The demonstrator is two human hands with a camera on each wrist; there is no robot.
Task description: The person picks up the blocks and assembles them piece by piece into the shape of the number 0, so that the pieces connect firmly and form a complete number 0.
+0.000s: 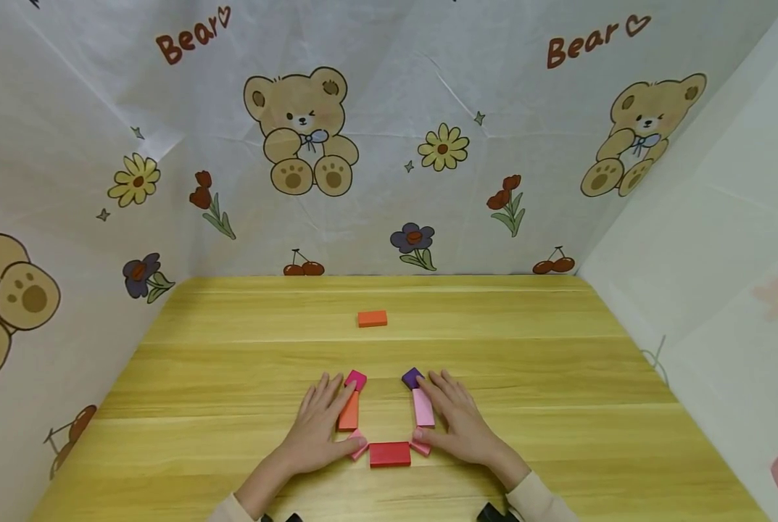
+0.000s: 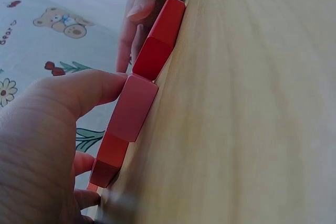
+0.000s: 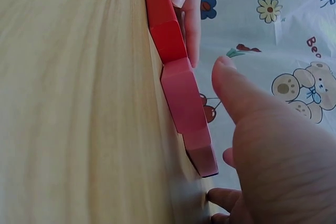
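Wooden-looking blocks form a U on the table. A red block (image 1: 390, 454) is its near side, with small pink blocks at both corners. Up the left run an orange block (image 1: 349, 412) and a magenta block (image 1: 356, 379); up the right, a light pink block (image 1: 423, 408) and a purple block (image 1: 412, 378). My left hand (image 1: 318, 428) lies along the left side, thumb touching the corner pink block (image 2: 134, 107), index fingertip at the magenta one. My right hand (image 1: 462, 424) has its index fingertip at the purple block; its thumb is raised beside the right corner pink block (image 3: 180, 95).
Farther back on the wooden table (image 1: 526, 355) lies a single orange block (image 1: 372, 319). White cloth (image 1: 389, 87) printed with bears and flowers hangs behind the table and along both sides.
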